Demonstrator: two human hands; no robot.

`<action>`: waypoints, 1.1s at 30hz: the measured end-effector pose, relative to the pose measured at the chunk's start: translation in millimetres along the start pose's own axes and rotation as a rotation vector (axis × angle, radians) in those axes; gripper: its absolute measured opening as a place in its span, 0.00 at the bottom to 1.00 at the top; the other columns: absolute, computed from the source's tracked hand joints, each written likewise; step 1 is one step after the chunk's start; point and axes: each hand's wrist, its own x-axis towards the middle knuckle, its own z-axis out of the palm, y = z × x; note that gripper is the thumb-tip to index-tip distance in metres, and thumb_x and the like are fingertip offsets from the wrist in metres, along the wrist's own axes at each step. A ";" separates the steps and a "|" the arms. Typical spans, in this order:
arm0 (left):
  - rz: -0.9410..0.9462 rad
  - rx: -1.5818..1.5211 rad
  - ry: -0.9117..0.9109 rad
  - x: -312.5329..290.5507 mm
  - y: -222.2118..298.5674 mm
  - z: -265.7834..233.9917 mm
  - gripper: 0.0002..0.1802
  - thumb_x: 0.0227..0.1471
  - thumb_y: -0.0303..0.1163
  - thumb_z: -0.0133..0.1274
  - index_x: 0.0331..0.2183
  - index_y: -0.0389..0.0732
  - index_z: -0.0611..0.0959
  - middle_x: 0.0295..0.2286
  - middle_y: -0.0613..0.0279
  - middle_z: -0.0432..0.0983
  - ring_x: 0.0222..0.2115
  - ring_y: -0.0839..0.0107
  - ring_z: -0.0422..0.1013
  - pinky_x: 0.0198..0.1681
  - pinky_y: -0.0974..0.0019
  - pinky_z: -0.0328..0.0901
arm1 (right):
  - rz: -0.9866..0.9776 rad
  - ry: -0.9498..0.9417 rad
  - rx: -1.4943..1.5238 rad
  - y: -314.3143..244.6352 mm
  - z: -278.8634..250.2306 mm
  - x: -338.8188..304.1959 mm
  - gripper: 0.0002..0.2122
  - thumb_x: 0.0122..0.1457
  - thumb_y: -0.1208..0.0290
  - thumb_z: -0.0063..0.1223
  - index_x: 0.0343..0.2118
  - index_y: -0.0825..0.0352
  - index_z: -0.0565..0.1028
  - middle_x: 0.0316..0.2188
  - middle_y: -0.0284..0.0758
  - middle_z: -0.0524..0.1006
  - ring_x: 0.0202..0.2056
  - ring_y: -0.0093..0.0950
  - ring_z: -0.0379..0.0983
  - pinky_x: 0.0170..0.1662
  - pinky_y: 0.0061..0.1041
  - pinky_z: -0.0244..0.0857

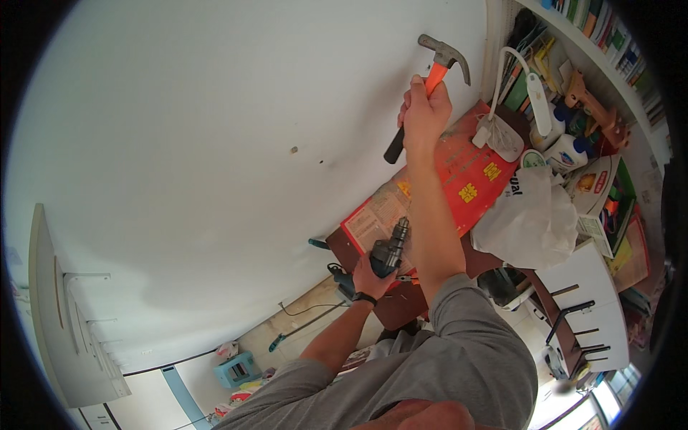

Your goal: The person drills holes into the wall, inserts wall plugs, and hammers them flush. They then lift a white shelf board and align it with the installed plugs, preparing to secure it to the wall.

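Your right hand grips a hammer by the wall; your left hand grips a drill, maybe over the tabletop.

The 1 view comes from the left of 2 wide fisheye cameras worn on the person's head. It looks down over the grey shirt, which fills the lower edge close up, toward the left hand and right hand farther out, and takes in the white wall. Toward the rim, the bookshelf's edge bends.
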 end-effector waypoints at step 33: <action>-0.039 -0.007 -0.004 -1.2 8.4 -3.6 0.49 0.36 0.49 0.74 0.56 0.37 0.73 0.48 0.44 0.76 0.49 0.44 0.73 0.51 0.46 0.69 | -0.300 -0.759 -1.714 -15.3 -404.6 -183.8 0.10 0.57 0.61 0.62 0.30 0.61 0.74 0.29 0.36 0.76 0.32 0.40 0.78 0.33 0.40 0.74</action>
